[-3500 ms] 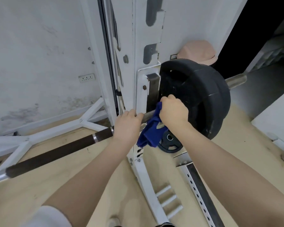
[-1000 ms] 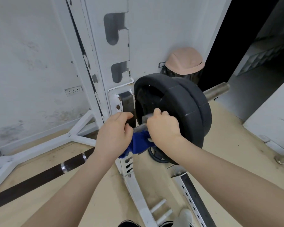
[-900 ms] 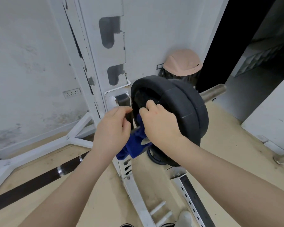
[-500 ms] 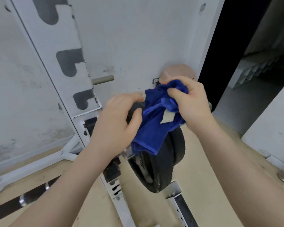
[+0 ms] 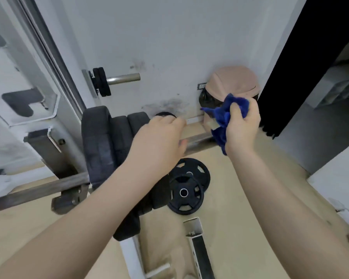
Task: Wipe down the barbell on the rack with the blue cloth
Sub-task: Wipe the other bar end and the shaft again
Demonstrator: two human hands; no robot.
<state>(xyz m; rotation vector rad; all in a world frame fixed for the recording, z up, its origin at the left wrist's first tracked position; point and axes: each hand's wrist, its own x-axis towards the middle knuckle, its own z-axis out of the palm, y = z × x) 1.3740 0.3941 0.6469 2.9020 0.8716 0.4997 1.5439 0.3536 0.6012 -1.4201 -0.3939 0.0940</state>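
The right hand has come away from the inner part of the barbell, beside the rack upright. It is now out at the bare sleeve end, at about 2 o'clock from the big plates, and it grips the blue cloth bunched in its fingers above that end. The left hand has let go of the shaft next to the upright and now lies over the sleeve, just outside the plates. The view has also turned to the right, so two small plates on the floor are now seen whole.
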